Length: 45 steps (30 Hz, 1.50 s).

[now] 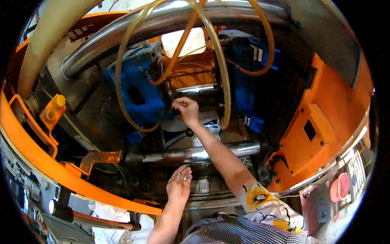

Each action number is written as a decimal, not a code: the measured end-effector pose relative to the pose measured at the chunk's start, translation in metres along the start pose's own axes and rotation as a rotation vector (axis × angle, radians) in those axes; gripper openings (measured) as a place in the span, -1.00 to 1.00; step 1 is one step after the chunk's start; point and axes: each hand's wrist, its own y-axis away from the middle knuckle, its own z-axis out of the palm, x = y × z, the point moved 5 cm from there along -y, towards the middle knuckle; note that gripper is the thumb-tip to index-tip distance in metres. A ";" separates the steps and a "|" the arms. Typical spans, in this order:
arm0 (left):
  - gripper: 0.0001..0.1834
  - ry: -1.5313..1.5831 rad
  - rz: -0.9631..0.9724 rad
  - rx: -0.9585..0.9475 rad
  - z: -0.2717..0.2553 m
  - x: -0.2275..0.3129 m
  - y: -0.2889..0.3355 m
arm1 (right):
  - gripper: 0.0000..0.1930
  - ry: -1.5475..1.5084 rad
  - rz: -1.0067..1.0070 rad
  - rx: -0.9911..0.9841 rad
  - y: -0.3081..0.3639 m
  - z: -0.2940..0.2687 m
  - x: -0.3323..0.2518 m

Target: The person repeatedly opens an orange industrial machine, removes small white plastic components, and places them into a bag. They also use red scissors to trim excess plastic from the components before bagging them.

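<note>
Two bare hands: both inside the machine's opening, well apart.
Left hand [176,187]: palm up, fingers loosely cupped, just in front of the front chrome bar [183,155].
Small shiny pieces [183,177]: in left palm, toward its right edge; exact count and shape too small to tell.
Right hand [189,110]: reached past the front bar, fingers bent in toward thumb; cannot tell if anything is pinched.
Blue-and-white sheet [174,131]: behind front bar; right hand above its rear edge.
Left blue block [142,87]: left of right hand, dark opening in its face.
Right blue block [243,91]: across the gap, farther from the hand.
Rear chrome bar [197,90]: between blocks, beyond right hand.
Yellowish hoses [120,73]: looping down in front of blocks.
Orange panel [302,152]: right side of opening.
Yellow knob [60,100]: left side, on orange bracket.
Sleeve [266,203]: floral, right arm.
Apron [239,232]: checked, bottom edge of view.
</note>
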 end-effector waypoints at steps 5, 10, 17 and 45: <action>-0.64 -0.115 0.036 -0.044 -0.002 -0.002 -0.006 | -0.86 0.274 -0.111 0.204 -0.095 0.016 0.090; -0.64 -0.169 0.097 -0.014 -0.005 0.006 -0.004 | -0.85 0.102 -0.015 0.310 -0.109 0.043 0.104; -0.64 -0.178 0.076 0.035 -0.001 0.006 -0.006 | -0.80 0.307 0.017 0.327 -0.108 0.034 0.087; -0.63 -0.193 0.073 0.040 -0.009 0.006 -0.003 | -0.69 0.366 0.177 0.292 -0.103 0.050 0.088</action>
